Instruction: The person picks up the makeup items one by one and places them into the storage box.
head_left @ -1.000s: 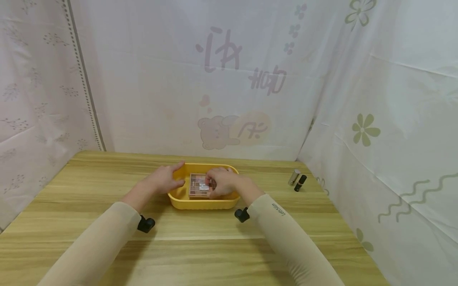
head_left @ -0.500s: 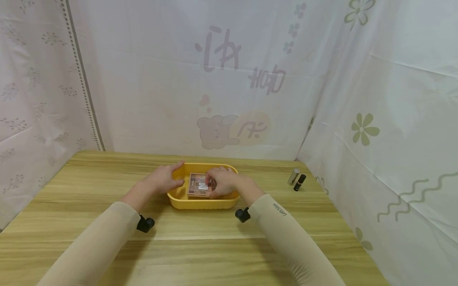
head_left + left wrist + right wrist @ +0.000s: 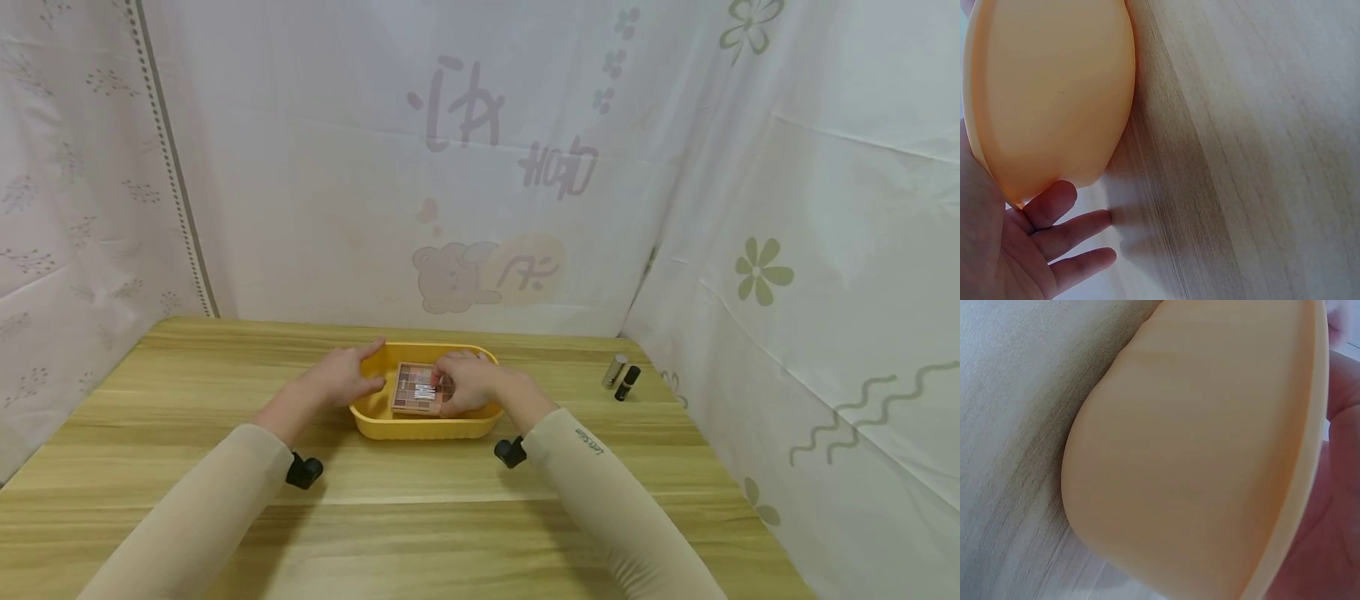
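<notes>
A yellow oval plastic basket (image 3: 427, 430) stands on the wooden table, in the middle of the head view. My left hand (image 3: 339, 380) holds its left end, thumb over the rim and fingers around the outside; in the left wrist view several fingers (image 3: 1075, 234) show beyond the basket wall. Inside lies an eyeshadow palette (image 3: 408, 388), a flat square case with brownish pans and white lettering. Its right side is pinched by my right hand (image 3: 471, 385), thumb near, fingers far. In the right wrist view the basket wall (image 3: 1191, 444) hides the palette and most of that hand.
A silver tube (image 3: 615, 372) and a black-capped lipstick-like tube (image 3: 627, 383) stand together on the table's right side. Printed white curtains (image 3: 322, 167) hang behind the table and at both sides. Bare wood table (image 3: 405, 517) lies in front of the basket.
The palette has shifted slightly left and turned a little in my right hand's fingers. My left hand and the basket have stayed almost where they were.
</notes>
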